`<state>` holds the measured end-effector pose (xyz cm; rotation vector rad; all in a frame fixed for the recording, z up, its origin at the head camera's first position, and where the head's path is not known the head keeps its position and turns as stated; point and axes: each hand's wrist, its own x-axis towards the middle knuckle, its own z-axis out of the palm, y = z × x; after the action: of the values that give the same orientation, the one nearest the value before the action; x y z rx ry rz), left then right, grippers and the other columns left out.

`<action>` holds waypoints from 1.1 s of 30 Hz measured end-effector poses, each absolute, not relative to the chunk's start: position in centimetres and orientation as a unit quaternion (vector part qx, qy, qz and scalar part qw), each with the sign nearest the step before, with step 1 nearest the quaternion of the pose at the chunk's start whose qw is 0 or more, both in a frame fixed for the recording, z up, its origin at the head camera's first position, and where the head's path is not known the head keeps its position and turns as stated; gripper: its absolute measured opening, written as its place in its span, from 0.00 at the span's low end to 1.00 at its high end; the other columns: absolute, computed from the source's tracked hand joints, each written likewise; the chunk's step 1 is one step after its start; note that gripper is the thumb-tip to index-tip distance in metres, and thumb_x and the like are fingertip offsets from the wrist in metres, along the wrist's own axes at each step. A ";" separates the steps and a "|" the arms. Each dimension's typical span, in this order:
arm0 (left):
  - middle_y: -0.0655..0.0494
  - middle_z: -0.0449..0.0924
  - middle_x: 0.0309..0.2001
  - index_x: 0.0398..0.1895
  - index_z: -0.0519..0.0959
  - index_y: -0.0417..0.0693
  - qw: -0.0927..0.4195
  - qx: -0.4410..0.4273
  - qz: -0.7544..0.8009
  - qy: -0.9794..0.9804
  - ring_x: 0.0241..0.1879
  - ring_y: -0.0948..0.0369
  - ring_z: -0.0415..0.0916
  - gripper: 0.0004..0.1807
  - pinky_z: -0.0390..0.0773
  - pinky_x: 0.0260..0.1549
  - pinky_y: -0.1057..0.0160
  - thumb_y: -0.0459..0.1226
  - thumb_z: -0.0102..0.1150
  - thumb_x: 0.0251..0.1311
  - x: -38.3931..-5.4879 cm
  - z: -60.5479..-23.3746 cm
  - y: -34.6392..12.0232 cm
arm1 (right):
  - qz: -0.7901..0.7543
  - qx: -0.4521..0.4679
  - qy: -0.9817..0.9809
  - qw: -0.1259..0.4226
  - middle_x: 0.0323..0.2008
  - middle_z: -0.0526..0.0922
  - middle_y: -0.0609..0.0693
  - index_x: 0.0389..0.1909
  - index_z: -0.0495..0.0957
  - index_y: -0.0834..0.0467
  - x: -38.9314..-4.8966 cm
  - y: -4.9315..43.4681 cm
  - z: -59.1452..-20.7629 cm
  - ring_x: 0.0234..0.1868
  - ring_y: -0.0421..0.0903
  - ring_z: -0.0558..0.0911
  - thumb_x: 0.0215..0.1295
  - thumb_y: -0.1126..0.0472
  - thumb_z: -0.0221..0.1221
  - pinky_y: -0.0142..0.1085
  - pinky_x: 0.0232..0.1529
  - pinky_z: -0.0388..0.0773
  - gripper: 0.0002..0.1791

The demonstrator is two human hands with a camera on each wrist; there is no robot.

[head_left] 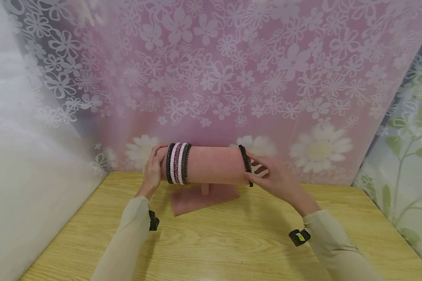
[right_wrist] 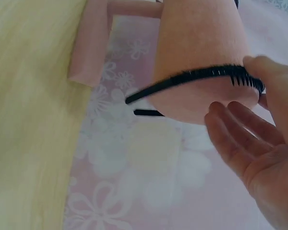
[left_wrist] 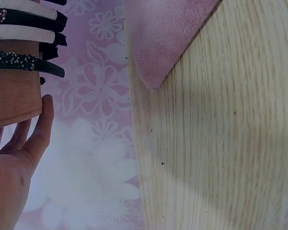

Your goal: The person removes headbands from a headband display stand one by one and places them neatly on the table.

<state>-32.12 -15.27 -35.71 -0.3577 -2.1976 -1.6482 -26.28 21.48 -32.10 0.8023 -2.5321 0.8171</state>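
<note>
A pink headband stand (head_left: 214,164) has a horizontal padded roll on a short post. My left hand (head_left: 153,171) holds the roll's left end; in the left wrist view, that hand (left_wrist: 12,177) has its fingers around the end's edge. Several headbands (head_left: 177,164), black, white and sparkly, sit side by side near it. At the right end, my right hand (head_left: 272,175) pinches a black toothed headband (head_left: 245,164) between thumb and fingers. In the right wrist view, this black headband (right_wrist: 197,74) straddles the roll, its tips (right_wrist: 129,99) jutting past the surface.
The stand's flat pink base (head_left: 200,201) rests on a wood-grain table (head_left: 211,242). Behind it hangs a pink flowered curtain (head_left: 214,78), close to the roll. White sheeting (head_left: 31,156) borders the left side, leaf-patterned sheeting (head_left: 404,175) the right.
</note>
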 end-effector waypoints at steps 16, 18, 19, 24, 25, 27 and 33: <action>0.55 0.65 0.66 0.64 0.66 0.67 0.185 -0.124 -0.582 -0.782 0.57 0.51 0.69 0.20 0.65 0.57 0.48 0.47 0.32 0.73 -32.2 -35.9 -15.4 | 0.365 0.262 -0.857 0.252 0.40 0.85 0.54 0.55 0.77 0.57 -24.8 21.0 -33.6 0.35 0.46 0.85 0.56 0.66 0.65 0.30 0.33 0.81 0.23; 0.55 0.66 0.66 0.64 0.66 0.67 0.186 -0.125 -0.584 -0.780 0.57 0.51 0.69 0.20 0.65 0.57 0.49 0.47 0.32 0.73 -32.3 -35.9 -15.4 | 0.366 0.259 -0.857 0.256 0.40 0.85 0.53 0.54 0.78 0.58 -24.7 21.0 -33.6 0.36 0.46 0.85 0.56 0.66 0.65 0.30 0.33 0.81 0.23; 0.55 0.66 0.66 0.64 0.66 0.67 0.186 -0.125 -0.584 -0.780 0.56 0.51 0.69 0.20 0.65 0.56 0.49 0.47 0.32 0.73 -32.3 -35.9 -15.4 | 0.365 0.257 -0.857 0.257 0.40 0.85 0.53 0.54 0.78 0.58 -24.7 21.0 -33.6 0.36 0.46 0.85 0.56 0.67 0.65 0.30 0.33 0.81 0.23; 0.55 0.66 0.65 0.64 0.66 0.66 0.189 -0.126 -0.585 -0.779 0.56 0.51 0.70 0.20 0.65 0.56 0.49 0.47 0.32 0.73 -32.3 -35.9 -15.4 | 0.367 0.233 -0.866 0.248 0.41 0.85 0.52 0.53 0.78 0.56 -24.4 21.1 -33.4 0.38 0.46 0.84 0.57 0.65 0.65 0.29 0.34 0.80 0.21; 0.55 0.66 0.65 0.64 0.66 0.66 0.190 -0.126 -0.583 -0.779 0.56 0.51 0.70 0.20 0.65 0.56 0.49 0.47 0.32 0.73 -32.2 -35.9 -15.3 | 0.367 0.228 -0.867 0.246 0.42 0.84 0.52 0.53 0.78 0.56 -24.4 21.2 -33.4 0.38 0.46 0.84 0.57 0.64 0.65 0.29 0.34 0.80 0.21; 0.54 0.66 0.65 0.64 0.66 0.65 0.192 -0.125 -0.582 -0.780 0.56 0.51 0.70 0.20 0.65 0.57 0.49 0.47 0.32 0.73 -32.2 -35.8 -15.3 | 0.370 0.220 -0.870 0.241 0.42 0.84 0.52 0.53 0.78 0.56 -24.3 21.3 -33.5 0.38 0.46 0.84 0.58 0.64 0.65 0.29 0.34 0.80 0.20; 0.53 0.66 0.66 0.64 0.66 0.64 0.191 -0.117 -0.577 -0.785 0.57 0.50 0.69 0.20 0.64 0.57 0.48 0.46 0.32 0.73 -32.3 -35.8 -15.2 | 0.376 0.201 -0.873 0.236 0.42 0.84 0.53 0.53 0.78 0.56 -24.2 22.1 -33.8 0.39 0.47 0.84 0.59 0.63 0.64 0.31 0.35 0.80 0.20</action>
<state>-32.25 -15.22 -35.81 -0.3292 -2.2055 -1.6211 -24.19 22.12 -33.80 0.5507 -2.3947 1.0299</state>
